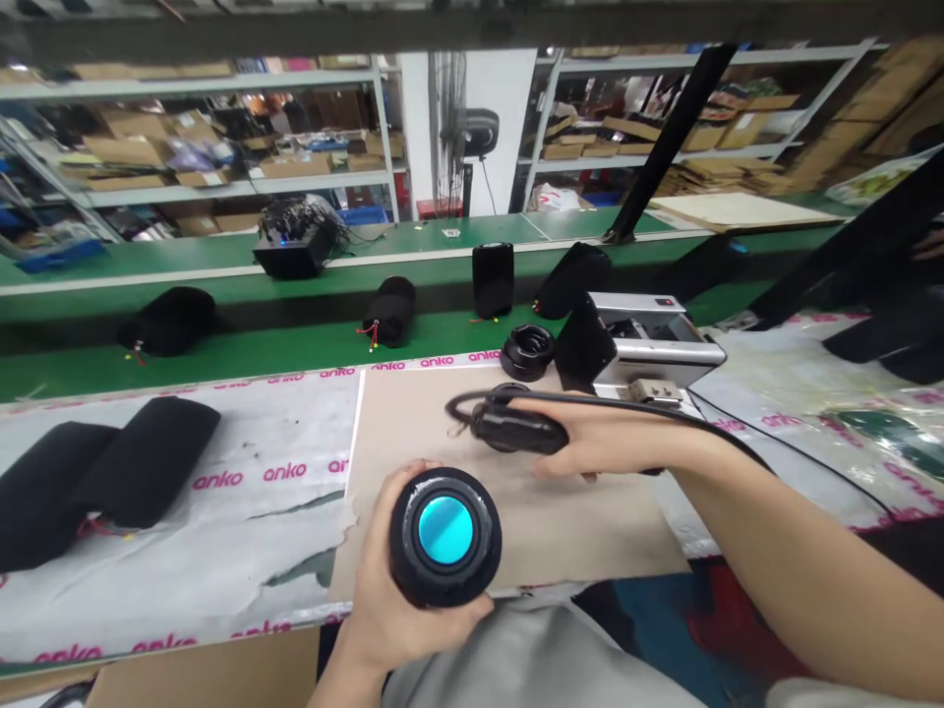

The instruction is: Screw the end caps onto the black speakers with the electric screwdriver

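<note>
My left hand (380, 600) is wrapped round a black cylindrical speaker (483, 536), whose round end with a shiny blue disc faces up towards me. Farther forward and to the right, my right hand (601, 438) is closed on a black corded hand tool (516, 428); its exact kind does not show. A black cable loops from the tool back over my right wrist. Beneath both hands lies a brown cardboard sheet (590, 536). Just beyond the tool stands a round black ring-shaped part (527, 352).
A silver machine (653, 339) stands behind my right hand. Black fabric-covered cylinders with coloured wires lie along the green bench (310, 339), and two more dark ones (158, 457) rest at left on printed white sheeting (251, 580). A slanted black post (671, 143) rises at right.
</note>
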Tool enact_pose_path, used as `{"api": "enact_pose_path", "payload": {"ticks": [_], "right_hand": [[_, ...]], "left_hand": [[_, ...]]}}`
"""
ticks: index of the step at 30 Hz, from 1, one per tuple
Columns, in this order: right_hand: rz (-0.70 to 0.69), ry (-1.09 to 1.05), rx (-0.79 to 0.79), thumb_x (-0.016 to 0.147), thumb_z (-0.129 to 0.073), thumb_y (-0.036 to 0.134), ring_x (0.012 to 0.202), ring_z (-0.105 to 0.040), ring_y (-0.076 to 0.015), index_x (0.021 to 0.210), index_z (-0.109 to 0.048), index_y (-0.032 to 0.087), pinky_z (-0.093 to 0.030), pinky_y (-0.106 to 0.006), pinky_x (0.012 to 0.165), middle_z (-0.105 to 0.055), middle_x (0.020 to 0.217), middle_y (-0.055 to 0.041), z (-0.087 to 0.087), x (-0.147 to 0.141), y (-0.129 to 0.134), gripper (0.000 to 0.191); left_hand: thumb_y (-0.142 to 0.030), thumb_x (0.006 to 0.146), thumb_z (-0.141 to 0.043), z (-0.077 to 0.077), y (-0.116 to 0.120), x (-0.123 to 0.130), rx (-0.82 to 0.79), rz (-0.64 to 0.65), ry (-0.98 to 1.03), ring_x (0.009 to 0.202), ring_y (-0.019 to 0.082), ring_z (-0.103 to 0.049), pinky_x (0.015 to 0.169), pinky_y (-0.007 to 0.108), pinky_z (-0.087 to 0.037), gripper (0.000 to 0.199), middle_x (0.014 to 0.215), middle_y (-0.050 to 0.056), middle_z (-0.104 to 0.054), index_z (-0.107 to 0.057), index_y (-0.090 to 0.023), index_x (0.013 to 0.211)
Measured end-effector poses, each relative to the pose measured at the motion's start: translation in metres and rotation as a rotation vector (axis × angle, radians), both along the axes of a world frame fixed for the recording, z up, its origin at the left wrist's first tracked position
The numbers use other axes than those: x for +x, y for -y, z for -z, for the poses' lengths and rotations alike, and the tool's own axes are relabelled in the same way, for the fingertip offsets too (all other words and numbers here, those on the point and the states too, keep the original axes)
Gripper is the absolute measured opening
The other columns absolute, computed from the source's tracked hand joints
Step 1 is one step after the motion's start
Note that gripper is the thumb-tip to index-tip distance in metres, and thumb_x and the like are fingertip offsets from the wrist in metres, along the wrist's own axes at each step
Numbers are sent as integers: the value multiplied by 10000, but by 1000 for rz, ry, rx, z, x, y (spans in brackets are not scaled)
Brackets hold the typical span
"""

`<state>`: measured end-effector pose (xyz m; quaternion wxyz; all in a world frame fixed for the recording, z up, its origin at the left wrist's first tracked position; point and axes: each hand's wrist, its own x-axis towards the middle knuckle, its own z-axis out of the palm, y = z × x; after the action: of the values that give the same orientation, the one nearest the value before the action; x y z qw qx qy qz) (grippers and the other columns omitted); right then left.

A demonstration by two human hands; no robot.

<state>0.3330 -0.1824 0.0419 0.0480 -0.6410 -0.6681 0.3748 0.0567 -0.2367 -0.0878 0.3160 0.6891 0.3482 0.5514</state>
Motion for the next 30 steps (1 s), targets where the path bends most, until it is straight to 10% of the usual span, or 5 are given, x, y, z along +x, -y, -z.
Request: {"api": "enact_pose_path", "payload": {"ticks": [10, 17, 21, 25, 30], "right_hand": [[345, 23, 225, 858, -862, 389, 1358, -649, -286, 1488, -589, 343, -590, -370, 1042, -556, 1589, -16, 51, -16, 5, 688], [426, -20, 248, 872, -839, 291, 1320, -674, -374, 1438, -600, 269, -560, -512, 1102, -633, 1508, -79, 58, -25, -1, 615], [441, -162, 289, 872, -825, 465, 886, -773, -234, 1443, -551, 324, -642, -368, 756, -743, 1260, -29, 42, -8, 15, 649], [218, -364, 270, 761, -904, 570, 655, -695, -170, 1424, -586, 335, -524, -255, 518, -739, 931, 13, 8, 13, 38, 772], [-177, -179, 311, 771, -894, 401, 1023, -761, -198, 1474, -619, 420, -615, -242, 730, -741, 1281, 35, -17, 11, 42, 755]], "left_hand": [[-419, 691, -1023, -2, -10, 47, -100, 6, 60, 1337, 366, -746, 1114, 444, -642, 1026, 1494, 140, -689, -514, -280, 1571], [-520, 643, -1060, 1, -7, 51, -148, 62, 45, 1393, 387, -704, 1145, 493, -625, 1098, 1543, 140, -631, -497, -305, 1561], [-429, 673, -1054, -1, -9, 47, -80, 89, 5, 1418, 383, -681, 1184, 509, -591, 1101, 1558, 136, -614, -467, -320, 1598], [-437, 687, -1026, -8, -28, 39, 17, 222, 0, 1387, 381, -692, 1166, 511, -601, 1047, 1506, 133, -643, -500, -305, 1583], [-374, 604, -1052, -24, -54, 23, 16, 313, -104, 1402, 449, -668, 1204, 588, -563, 1045, 1507, 160, -662, -566, -269, 1524]]}}
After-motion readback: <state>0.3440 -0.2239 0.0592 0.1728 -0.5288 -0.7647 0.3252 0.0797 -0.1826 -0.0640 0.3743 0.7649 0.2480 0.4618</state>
